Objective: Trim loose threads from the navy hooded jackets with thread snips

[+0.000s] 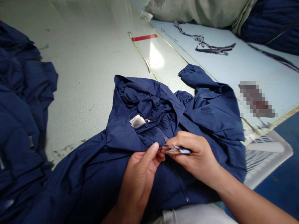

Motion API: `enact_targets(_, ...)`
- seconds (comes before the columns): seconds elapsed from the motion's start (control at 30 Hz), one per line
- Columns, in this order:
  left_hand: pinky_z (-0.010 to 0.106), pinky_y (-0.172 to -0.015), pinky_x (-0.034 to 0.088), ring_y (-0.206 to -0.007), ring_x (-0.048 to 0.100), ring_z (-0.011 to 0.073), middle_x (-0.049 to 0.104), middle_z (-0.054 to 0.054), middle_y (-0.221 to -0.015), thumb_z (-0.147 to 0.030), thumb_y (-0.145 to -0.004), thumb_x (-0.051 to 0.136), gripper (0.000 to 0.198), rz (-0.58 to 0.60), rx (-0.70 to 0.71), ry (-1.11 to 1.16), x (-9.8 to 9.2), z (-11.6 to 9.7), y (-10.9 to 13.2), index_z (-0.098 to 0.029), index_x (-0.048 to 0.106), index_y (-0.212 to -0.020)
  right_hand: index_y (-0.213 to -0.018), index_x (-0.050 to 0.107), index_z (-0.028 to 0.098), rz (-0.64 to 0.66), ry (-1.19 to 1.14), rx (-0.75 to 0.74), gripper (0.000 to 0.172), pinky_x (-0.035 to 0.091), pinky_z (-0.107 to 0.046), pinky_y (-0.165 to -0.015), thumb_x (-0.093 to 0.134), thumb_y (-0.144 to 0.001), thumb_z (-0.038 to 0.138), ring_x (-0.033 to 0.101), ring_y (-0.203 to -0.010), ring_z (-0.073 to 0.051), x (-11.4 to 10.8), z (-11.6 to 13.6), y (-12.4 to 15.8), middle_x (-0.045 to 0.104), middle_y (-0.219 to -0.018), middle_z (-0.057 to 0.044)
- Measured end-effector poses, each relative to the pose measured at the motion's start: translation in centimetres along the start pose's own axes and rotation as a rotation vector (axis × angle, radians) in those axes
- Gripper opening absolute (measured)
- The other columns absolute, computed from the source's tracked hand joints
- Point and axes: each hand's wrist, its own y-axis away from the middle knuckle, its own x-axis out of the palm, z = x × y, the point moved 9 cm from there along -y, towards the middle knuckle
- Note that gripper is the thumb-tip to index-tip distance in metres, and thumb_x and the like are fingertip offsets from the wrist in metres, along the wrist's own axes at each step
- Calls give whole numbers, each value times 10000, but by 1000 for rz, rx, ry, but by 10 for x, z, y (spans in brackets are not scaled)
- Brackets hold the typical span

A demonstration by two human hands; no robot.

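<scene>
Over the pale table, I saw the crinkled navy jacket lying bunched, my left hand pinching its thin cloth near the zipper, and my right hand pinching a small shiny strip.

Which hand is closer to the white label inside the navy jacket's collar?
The left hand is nearer: its thumb tip sits just below and right of the white label, not touching it. The right hand is farther right, pinching a small shiny strip.
</scene>
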Motion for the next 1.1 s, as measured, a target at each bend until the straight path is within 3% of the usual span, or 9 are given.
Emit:
enact_targets(0.07,257,-781,550,-739,669,168,734,52,-719,-300,-744,804,171,13,-17,4,1,1,0,-152,756,-674,-810,660,191,3,-30,87,74,469,-217,-591,661,-880,213,610,-628,-118,-1,-6,3,686,-722,0)
enact_targets(0.23,185,-707,548,-671,652,114,715,39,-650,-250,-741,818,188,-26,-17,42,-2,2,3,-133,735,-620,-868,629,191,-117,58,205,211,456,-220,-612,568,-944,379,603,-703,-137,-12,-14,19,662,-785,-16)
enact_targets(0.33,177,-650,555,-634,649,104,735,57,-683,-199,-707,837,150,-55,-56,116,-2,4,3,-119,737,-630,-825,630,183,-175,61,346,273,428,-225,-579,555,-937,421,560,-645,-133,-18,-29,23,625,-711,-7)
enact_targets(0.5,194,-572,556,-598,647,111,741,73,-710,-225,-703,841,152,-45,-79,159,1,-3,-2,-99,762,-737,-720,648,166,-71,-39,521,418,361,-222,-490,522,-930,505,458,-501,-107,-15,-47,6,571,-565,9)
enact_targets(0.67,148,-486,493,-533,592,71,736,89,-701,-214,-680,862,189,-33,-60,34,-1,-9,-6,-61,765,-734,-625,580,170,-68,-59,389,310,299,-208,-469,648,-844,378,383,-511,-87,-16,-37,-30,468,-546,47)
enact_targets(0.83,153,-498,493,-559,616,89,755,117,-735,-260,-634,890,231,-78,0,-46,-7,-9,-3,-73,772,-698,-573,490,182,-23,-133,245,328,277,-206,-479,662,-806,336,326,-513,-73,-7,-32,-58,376,-543,69)
enact_targets(0.9,163,-508,502,-564,623,100,750,113,-715,-283,-595,907,262,-113,0,-78,-11,-8,-2,-74,774,-679,-583,500,183,-8,-45,284,345,278,-210,-470,681,-805,375,344,-505,-77,-9,-38,-55,399,-536,68)
enact_targets(0.97,175,-524,510,-564,623,110,740,102,-687,-307,-582,910,284,-139,-7,-111,-13,-7,0,-75,777,-678,-641,552,182,-85,95,310,328,326,-214,-489,714,-801,419,424,-524,-91,-24,-39,-42,489,-565,56)
enact_targets(1.1,205,-595,530,-623,640,138,731,71,-690,-319,-650,867,214,-146,-3,-151,-12,-7,3,-126,775,-665,-931,654,203,-229,242,258,232,433,-228,-582,595,-930,427,598,-639,-129,-45,-22,1,681,-770,0)
